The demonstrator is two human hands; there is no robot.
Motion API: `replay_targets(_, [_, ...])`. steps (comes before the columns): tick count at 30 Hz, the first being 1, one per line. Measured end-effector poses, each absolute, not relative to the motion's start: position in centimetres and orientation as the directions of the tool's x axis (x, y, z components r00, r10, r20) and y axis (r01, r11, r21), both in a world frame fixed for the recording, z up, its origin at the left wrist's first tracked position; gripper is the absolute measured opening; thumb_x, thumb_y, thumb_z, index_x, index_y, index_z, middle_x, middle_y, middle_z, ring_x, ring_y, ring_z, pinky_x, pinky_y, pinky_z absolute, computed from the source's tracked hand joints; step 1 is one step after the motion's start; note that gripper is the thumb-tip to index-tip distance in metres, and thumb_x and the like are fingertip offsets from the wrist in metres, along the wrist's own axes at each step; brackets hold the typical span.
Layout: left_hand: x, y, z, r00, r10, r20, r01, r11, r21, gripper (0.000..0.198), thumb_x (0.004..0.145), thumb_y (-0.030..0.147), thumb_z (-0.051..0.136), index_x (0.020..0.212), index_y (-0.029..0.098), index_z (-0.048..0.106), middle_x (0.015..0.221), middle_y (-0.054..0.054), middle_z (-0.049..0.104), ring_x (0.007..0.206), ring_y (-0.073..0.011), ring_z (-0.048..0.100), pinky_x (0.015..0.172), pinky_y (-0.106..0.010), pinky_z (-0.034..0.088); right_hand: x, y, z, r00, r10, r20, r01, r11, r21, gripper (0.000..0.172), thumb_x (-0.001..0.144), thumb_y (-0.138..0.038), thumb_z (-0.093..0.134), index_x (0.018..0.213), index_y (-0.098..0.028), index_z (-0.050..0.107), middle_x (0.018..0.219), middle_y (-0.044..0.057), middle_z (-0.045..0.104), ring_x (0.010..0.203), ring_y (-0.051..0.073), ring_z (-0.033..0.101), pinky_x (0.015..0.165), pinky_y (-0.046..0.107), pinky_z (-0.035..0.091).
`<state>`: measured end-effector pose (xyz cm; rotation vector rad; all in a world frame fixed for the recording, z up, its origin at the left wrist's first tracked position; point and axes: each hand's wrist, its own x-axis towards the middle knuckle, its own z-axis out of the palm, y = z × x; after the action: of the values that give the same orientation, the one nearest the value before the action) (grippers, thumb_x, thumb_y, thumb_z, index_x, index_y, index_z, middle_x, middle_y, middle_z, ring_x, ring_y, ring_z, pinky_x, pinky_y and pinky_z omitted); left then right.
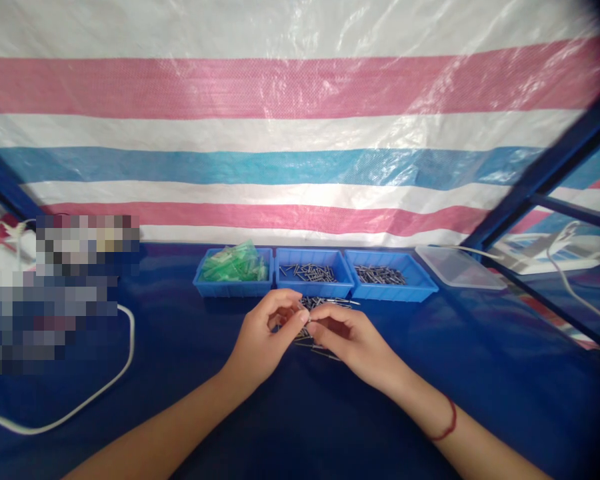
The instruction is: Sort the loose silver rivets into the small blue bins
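Observation:
My left hand [269, 332] and my right hand [356, 339] meet over the table, fingertips almost touching. Each is closed in a pinch. Something tiny and pale shows between the fingertips, too small to name. Below and behind the fingers lies a loose pile of thin metal pins that look like rivets [325, 303], partly hidden by both hands. Just beyond stand three blue bins in a row. Green plastic packets fill the left bin [233, 289]. Similar metal pins lie in the middle bin [314, 288] and the right bin [397, 293].
A clear plastic lid [463, 268] lies right of the bins on the blue table [300, 427]. A white cable [130, 347] loops across the left side, near a blurred-out area. Blue metal posts [545, 160] and a striped sheet [300, 167] enclose the table.

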<state>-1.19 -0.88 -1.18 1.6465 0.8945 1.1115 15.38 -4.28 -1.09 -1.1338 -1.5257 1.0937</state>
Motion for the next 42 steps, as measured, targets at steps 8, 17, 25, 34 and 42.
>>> replay_targets(8, [-1.2,-0.9,-1.0,0.319,0.896,0.308,0.128,-0.362,0.923,0.02,0.084,0.027,0.061,0.102,0.019,0.058,0.089,-0.003,0.065,0.073,-0.0126,0.059,0.068,-0.023,0.048,15.6,-4.1,-1.3,-0.07,0.957,0.282,0.2,0.291,-0.936,0.017,0.081,-0.037,0.064,0.082,-0.02,0.061,0.085,0.002,0.057,0.067,0.013,0.054,0.063,0.027,0.048])
replay_targets(17, [-1.7,-0.5,-1.3,0.488,0.782,0.388,0.431,-0.602,0.672,0.022,0.086,0.025,0.057,0.107,0.023,0.06,0.104,-0.005,0.065,0.1,-0.0215,0.056,0.09,-0.037,0.043,17.9,-3.6,-0.1,0.117,0.878,0.465,0.397,0.388,-0.832,0.018,0.086,-0.038,0.057,0.086,-0.021,0.062,0.09,0.007,0.061,0.078,0.018,0.058,0.064,0.029,0.05])
replay_targets(25, [-1.8,-1.1,-1.5,0.721,0.637,0.274,0.527,-0.76,0.38,0.015,0.084,0.034,0.062,0.097,0.027,0.069,0.114,-0.003,0.063,0.115,-0.0274,0.043,0.093,-0.045,0.035,25.2,-1.5,0.0,0.306,0.696,0.649,0.898,0.016,-0.44,0.031,0.08,-0.037,0.059,0.103,-0.016,0.065,0.094,0.011,0.059,0.072,0.021,0.057,0.076,0.04,0.048])
replay_targets(34, [-1.5,-0.9,-1.6,0.659,0.665,0.351,0.528,-0.741,0.414,0.012,0.09,0.028,0.056,0.089,0.024,0.067,0.104,-0.003,0.064,0.106,-0.0219,0.048,0.089,-0.038,0.037,20.9,-3.1,1.2,0.031,0.8,0.599,0.825,0.318,-0.468,0.018,0.087,-0.032,0.052,0.097,-0.021,0.064,0.099,0.009,0.064,0.088,0.024,0.059,0.08,0.038,0.047])
replay_targets(42, [-1.7,-0.5,-0.8,0.538,0.732,0.418,0.429,-0.665,0.611,0.007,0.088,0.025,0.058,0.085,0.021,0.064,0.087,-0.001,0.068,0.087,-0.0177,0.058,0.081,-0.03,0.043,17.5,-4.6,0.7,-0.261,0.903,0.34,0.609,0.428,-0.668,0.018,0.09,-0.034,0.052,0.094,-0.022,0.064,0.086,0.005,0.066,0.075,0.017,0.061,0.067,0.029,0.047])
